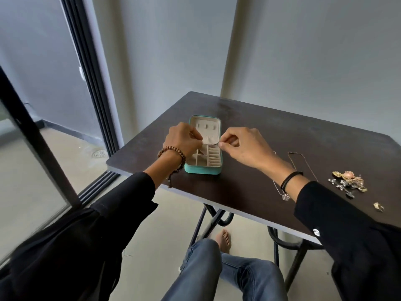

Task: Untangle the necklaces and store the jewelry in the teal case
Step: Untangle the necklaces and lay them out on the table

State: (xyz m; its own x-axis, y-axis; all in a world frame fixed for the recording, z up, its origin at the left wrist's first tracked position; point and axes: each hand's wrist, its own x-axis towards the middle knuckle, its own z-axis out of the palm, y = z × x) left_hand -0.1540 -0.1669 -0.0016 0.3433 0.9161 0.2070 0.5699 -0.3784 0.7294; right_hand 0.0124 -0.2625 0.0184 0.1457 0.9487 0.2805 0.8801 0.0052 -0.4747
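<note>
Knees (pixel 217 274): in jeans, below the table (pixel 282 131).
Ring (pixel 378 206): near right edge, not yet stored.
Brooch pile (pixel 348 181): just beyond the ring.
Loose necklaces (pixel 303 164): right forearm lies across them and may drag them.
Left hand (pixel 183 140), right hand (pixel 243 146): each pinches a fine chain (pixel 213 144), likely kept taut to avoid re-tangling.
Teal case (pixel 202 169): open beneath both hands.

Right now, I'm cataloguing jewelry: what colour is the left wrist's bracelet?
Brown; the bead bracelet shows best in the head view.
</note>
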